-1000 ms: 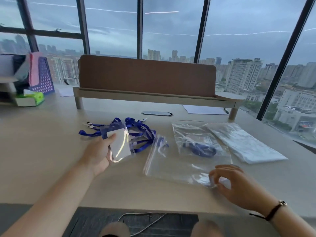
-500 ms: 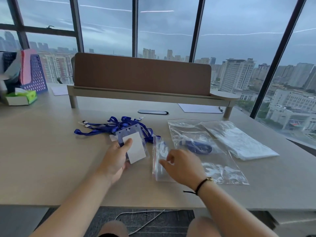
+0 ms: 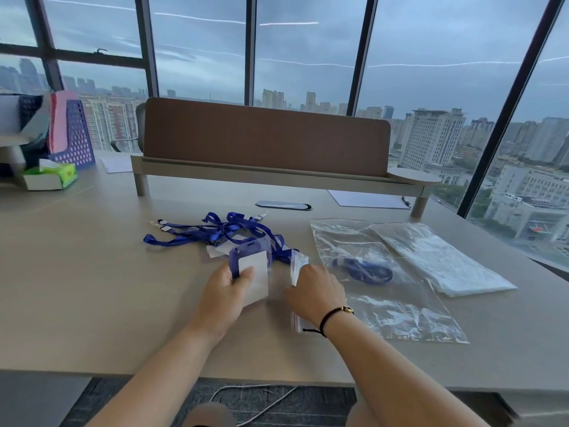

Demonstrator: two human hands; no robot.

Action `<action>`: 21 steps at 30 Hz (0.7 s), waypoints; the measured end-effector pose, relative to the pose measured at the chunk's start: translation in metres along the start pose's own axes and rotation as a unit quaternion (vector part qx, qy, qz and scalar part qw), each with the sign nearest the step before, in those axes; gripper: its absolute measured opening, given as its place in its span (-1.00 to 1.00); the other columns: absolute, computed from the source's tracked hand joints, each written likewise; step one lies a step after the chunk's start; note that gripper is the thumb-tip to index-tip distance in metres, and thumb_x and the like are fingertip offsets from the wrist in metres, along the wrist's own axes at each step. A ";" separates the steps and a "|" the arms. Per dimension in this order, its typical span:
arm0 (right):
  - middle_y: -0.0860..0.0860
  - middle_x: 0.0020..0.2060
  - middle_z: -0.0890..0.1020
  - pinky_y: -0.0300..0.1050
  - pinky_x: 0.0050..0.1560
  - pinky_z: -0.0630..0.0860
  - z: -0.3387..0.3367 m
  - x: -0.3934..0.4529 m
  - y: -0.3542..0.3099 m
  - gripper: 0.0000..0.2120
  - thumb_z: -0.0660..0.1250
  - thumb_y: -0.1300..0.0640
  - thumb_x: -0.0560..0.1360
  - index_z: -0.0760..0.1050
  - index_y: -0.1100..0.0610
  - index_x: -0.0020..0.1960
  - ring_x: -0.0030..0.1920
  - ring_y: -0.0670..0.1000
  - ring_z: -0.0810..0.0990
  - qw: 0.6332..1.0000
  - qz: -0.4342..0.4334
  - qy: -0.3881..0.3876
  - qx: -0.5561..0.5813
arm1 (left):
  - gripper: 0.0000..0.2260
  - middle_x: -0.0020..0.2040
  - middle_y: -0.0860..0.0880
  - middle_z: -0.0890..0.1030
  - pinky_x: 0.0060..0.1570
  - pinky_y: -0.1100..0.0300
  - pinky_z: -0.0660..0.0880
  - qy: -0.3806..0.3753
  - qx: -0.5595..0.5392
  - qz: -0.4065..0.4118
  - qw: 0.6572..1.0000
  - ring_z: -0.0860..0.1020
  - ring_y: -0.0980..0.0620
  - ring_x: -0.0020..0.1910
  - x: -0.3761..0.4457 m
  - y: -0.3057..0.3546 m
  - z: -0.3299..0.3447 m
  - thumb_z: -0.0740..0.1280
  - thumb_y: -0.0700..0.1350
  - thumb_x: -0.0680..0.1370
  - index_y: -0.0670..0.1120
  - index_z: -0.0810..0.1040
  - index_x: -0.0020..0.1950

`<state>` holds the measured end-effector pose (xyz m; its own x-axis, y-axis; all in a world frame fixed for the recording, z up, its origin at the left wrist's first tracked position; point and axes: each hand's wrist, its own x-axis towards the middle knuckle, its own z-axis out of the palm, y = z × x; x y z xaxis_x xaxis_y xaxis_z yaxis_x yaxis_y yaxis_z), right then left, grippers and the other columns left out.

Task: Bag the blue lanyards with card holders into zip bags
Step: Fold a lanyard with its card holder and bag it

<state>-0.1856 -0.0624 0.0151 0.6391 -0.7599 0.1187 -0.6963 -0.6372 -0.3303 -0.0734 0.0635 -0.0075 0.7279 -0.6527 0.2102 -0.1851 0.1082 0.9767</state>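
Note:
My left hand (image 3: pixel 226 298) grips a blue-edged clear card holder (image 3: pixel 254 272) with a white card inside, its lanyard trailing back to the pile. My right hand (image 3: pixel 314 292) pinches the open mouth of an empty zip bag (image 3: pixel 298 266) right beside the holder. A tangle of blue lanyards (image 3: pixel 221 231) lies on the desk just beyond both hands. To the right a filled zip bag (image 3: pixel 363 269) holds a coiled blue lanyard, with another clear bag (image 3: pixel 409 315) under it.
A stack of flat empty zip bags (image 3: pixel 437 260) lies at the far right. A brown desk divider on a riser shelf (image 3: pixel 264 174) crosses the back. A tissue box (image 3: pixel 49 177) and purple basket (image 3: pixel 75 140) stand at the back left. Paper (image 3: pixel 366 198) lies under the shelf.
My right hand left the bag at the right, came left and took the empty bag's mouth. My left hand brought the card holder closer to that opening.

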 end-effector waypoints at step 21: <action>-0.07 -0.32 0.66 -0.30 -0.29 0.56 -0.053 -0.046 0.017 -0.90 0.47 0.21 0.38 0.59 0.06 -0.27 -0.29 -0.10 0.63 0.979 -0.104 -0.008 0.173 | -0.64 0.04 0.03 0.68 0.06 -0.07 0.52 -0.080 0.160 0.181 0.967 0.62 -0.05 0.00 -0.031 0.005 -0.021 0.20 -0.01 0.60 0.26 0.45 0.37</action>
<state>-0.2440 -0.0448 0.0533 0.7617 -0.6152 0.2036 -0.4002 -0.6937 -0.5989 -0.0833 0.0996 -0.0080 0.4703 -0.7261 0.5015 -0.6222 0.1302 0.7720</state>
